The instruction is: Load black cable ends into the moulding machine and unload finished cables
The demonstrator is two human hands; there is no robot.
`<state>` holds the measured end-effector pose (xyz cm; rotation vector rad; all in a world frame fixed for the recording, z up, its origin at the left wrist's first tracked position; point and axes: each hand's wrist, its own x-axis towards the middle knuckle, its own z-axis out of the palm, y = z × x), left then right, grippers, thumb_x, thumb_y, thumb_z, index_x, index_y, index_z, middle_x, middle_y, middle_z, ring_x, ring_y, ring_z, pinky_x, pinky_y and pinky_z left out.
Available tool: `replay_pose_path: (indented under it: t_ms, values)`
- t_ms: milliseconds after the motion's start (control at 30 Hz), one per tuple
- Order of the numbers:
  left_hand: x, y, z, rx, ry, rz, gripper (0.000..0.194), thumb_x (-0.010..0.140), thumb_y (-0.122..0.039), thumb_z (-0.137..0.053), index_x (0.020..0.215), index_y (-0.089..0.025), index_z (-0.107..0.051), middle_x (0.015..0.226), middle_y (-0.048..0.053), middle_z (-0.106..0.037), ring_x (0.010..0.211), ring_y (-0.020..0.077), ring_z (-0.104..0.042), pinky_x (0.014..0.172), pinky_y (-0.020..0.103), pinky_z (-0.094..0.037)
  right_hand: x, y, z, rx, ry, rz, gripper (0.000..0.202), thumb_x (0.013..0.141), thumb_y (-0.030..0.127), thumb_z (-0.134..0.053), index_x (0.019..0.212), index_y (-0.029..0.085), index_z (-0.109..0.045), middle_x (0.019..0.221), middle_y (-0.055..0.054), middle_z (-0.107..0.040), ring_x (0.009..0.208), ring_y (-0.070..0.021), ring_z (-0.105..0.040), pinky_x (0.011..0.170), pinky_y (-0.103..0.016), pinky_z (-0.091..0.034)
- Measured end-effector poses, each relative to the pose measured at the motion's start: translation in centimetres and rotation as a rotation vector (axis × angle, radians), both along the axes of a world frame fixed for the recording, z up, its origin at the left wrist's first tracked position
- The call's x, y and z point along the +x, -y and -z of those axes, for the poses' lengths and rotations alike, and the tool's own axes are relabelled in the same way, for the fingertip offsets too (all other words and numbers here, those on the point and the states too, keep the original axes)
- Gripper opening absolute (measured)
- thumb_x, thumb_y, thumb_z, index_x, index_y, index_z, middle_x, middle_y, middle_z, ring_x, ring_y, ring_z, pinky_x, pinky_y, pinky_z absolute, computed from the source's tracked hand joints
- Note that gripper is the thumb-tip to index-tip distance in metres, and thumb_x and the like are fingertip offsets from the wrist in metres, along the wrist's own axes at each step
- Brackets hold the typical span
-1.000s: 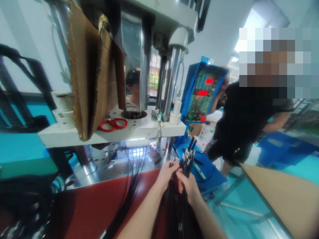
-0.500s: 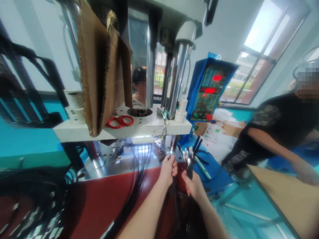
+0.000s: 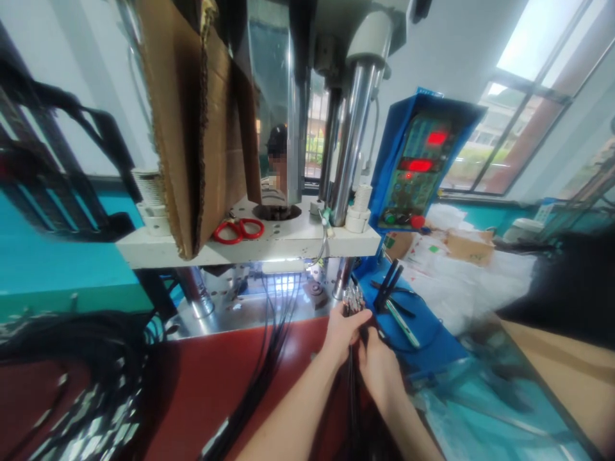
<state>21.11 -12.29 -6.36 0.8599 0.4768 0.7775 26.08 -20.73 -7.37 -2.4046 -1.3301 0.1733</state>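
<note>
My left hand is closed round a bundle of black cables, just below their silvery metal connector ends. The cables hang down from it towards me. Close beside it and slightly lower, my right hand is curled at the same bundle, its fingers partly hidden behind the thumb side. Left of my hands, another bunch of thin black cables lies over the red tabletop, its thin ends reaching up to the metal press bed.
A white press plate carries red-handled scissors and folded cardboard. A blue control box stands right, above a blue surface with a light green tool. A cable heap lies left. A dark-clothed person is at right.
The connector ends held in my right hand are now gathered in my left. Both hands have come together. The view has shifted, and the person at right has moved lower in the frame.
</note>
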Motion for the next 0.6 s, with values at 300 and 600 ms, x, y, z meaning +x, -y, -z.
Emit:
replay_pose_path:
  t_ms: [300, 600]
  values:
    - [-0.3, -0.1, 0.2, 0.058, 0.016, 0.099, 0.038, 0.059, -0.028, -0.071, 0.090, -0.012, -0.054, 0.072, 0.002, -0.062, 0.030, -0.0019, -0.029, 0.030, 0.016, -0.015, -0.3, 0.6, 0.0, 0.069, 0.063, -0.025, 0.031, 0.084, 0.013, -0.032, 0.113, 0.011, -0.043, 0.093, -0.014, -0.063, 0.076, -0.0267, -0.063, 0.061, -0.033, -0.044]
    - [-0.9, -0.9, 0.6, 0.013, 0.207, 0.223, 0.035, 0.064, -0.021, -0.066, 0.095, -0.011, -0.054, 0.082, 0.007, -0.063, 0.034, -0.0024, -0.031, 0.031, 0.014, -0.017, 0.6, 1.3, -0.2, 0.491, -0.361, -0.244, 0.023, 0.080, 0.022, -0.046, 0.101, 0.021, -0.054, 0.098, -0.003, -0.063, 0.093, -0.0179, -0.058, 0.083, -0.029, -0.043]
